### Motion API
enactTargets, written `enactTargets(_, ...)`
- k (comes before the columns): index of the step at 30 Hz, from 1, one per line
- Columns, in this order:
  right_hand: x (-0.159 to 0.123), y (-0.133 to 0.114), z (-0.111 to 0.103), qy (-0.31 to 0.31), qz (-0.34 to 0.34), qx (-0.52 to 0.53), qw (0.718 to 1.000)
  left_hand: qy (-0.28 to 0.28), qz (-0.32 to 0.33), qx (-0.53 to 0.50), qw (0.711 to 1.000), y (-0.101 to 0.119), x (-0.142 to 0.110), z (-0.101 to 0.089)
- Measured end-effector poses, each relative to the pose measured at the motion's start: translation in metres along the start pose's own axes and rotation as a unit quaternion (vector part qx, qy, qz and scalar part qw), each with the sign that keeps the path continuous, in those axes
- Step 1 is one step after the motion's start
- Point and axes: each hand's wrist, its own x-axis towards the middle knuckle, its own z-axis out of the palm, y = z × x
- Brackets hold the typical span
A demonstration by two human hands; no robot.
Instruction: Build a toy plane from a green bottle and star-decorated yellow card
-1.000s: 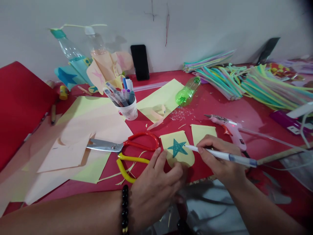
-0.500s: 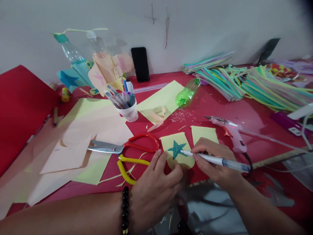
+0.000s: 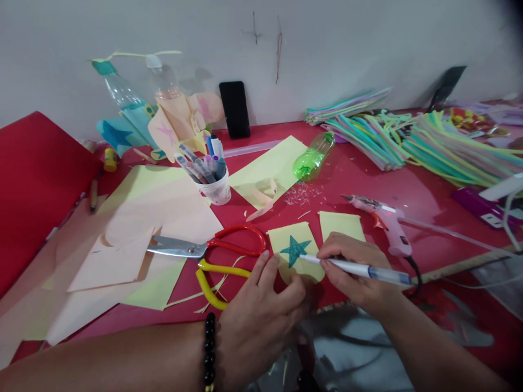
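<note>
A teal star (image 3: 295,251) is drawn on a small pale yellow piece of paper (image 3: 312,272) with a rounded lower edge. My right hand (image 3: 359,269) pinches a white marker pen (image 3: 355,267), whose tip touches the star's lower right part. Over the paper's lower left edge, my left hand (image 3: 263,316) lies with fingers spread, steadying the sheet. Just left of those fingers are scissors (image 3: 229,245) with one red and one yellow handle. A second yellow paper piece (image 3: 341,224) lies behind my right hand, which partly covers it.
A cup of markers (image 3: 216,191), a green plastic bottle (image 3: 312,158) and a phone (image 3: 235,110) stand or lie farther back. At right are a pink glue gun (image 3: 388,220) and bundles of pipe cleaners (image 3: 453,144). Paper sheets (image 3: 171,201) and decorated bottles (image 3: 122,90) occupy the left.
The marker tip has shifted slightly left and down across the star, my right hand moving with it. My left hand stays in place on the paper.
</note>
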Motion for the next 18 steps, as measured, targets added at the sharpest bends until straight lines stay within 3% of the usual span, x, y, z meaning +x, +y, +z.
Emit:
enactTargets(7, -0.001, 0.001, 0.000, 0.043, 0.019, -0.019, 0.999, 0.002, 0.002, 0.001, 1.000, -0.002, 0.001, 0.001)
enactTargets(13, -0.005, 0.004, 0.001, 0.172, 0.041, -0.027, 0.984, -0.008, 0.000, -0.005, 1.000, -0.003, -0.002, 0.000)
enactTargets(18, -0.015, 0.006, -0.003, 0.244, 0.019, 0.037, 0.969, -0.002, -0.005, 0.026, 1.000, 0.000, -0.005, 0.000)
